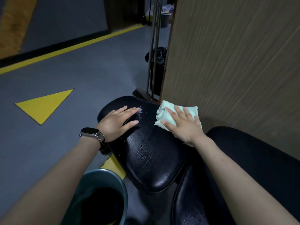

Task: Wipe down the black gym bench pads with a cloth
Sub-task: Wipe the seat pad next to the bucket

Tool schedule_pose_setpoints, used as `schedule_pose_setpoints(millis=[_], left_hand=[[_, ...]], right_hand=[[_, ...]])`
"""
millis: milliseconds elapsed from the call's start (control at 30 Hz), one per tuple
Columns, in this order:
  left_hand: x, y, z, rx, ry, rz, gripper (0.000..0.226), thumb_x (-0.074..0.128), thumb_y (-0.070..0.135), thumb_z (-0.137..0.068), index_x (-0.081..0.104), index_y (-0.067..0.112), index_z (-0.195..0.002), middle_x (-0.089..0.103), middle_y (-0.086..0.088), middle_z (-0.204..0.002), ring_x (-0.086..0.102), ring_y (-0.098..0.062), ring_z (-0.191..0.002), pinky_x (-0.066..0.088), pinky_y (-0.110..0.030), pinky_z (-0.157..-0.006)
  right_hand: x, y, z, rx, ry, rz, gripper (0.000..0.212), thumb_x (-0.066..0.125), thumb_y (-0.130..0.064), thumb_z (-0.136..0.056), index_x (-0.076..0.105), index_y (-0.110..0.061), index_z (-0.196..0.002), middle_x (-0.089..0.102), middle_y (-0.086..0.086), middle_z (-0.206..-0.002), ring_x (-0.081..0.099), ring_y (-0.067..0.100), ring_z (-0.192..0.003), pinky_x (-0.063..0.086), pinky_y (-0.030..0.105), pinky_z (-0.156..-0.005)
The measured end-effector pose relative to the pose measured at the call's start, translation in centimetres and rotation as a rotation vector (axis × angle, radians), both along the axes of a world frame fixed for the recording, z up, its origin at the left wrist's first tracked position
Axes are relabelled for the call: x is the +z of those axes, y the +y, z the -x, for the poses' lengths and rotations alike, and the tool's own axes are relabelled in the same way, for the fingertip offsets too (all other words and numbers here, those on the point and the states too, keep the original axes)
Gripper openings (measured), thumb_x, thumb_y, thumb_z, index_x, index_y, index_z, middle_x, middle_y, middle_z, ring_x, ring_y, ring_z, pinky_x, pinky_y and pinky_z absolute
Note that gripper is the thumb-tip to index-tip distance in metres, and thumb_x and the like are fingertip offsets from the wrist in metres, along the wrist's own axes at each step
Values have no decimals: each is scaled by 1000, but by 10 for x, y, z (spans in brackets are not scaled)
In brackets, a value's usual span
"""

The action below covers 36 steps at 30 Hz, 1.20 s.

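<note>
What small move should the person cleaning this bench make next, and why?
Probably slide the right hand, pressed flat on the cloth at the seat pad's right edge, leftward toward the wet smear, since that patch looks unwiped; the left hand steadies the pad.

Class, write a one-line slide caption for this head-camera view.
Right hand presses a pale green cloth onto the black seat pad while the left hand rests flat.

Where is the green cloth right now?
In the head view, the cloth lies on the right far edge of the seat pad, pressed flat under the right hand, right beside the wooden wall panel.
</note>
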<state>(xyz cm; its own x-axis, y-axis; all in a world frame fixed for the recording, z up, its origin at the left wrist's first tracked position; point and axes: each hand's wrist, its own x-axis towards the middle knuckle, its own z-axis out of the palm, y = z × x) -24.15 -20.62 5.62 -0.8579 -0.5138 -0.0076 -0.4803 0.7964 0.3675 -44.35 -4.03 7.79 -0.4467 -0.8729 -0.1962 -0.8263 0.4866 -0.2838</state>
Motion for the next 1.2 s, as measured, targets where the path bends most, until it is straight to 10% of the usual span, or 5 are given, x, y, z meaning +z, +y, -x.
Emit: schedule_pose_setpoints(millis=[400,600,867,1200], left_hand=[[1,-1,-3,14,55,-68,76,9,71,-75,18,41,-145,29,13,-150,9,-6,-142,9,-38,-116],[4,-1,-5,-3,51,-71,74,8,70,-75,15,43,-144,27,14,-151,4,5,-135,8,-34,-115],[6,-6,-5,-31,50,-88,68,8,69,-76,11,47,-140,28,10,-151,6,5,-136,9,-31,-116],[3,-14,-1,-31,26,-47,70,13,66,-81,17,38,-146,27,9,-152,4,7,-133,7,-30,-114]], right_hand=[[-10,36,-88,120,120,56,66,1,-73,-81,-9,-53,-143,-20,-13,-156,-24,19,-143,-14,49,-111],[-21,61,-133,250,176,115,58,18,-67,-92,37,-44,-141,38,-1,-150,26,28,-139,19,53,-102],[-5,24,-88,254,58,104,72,5,-76,-75,5,-56,-144,-14,-19,-156,-23,10,-142,-18,41,-111],[0,-33,-28,88,50,8,61,25,-68,-91,3,-52,-145,-6,-15,-159,-12,12,-146,-7,48,-115]])
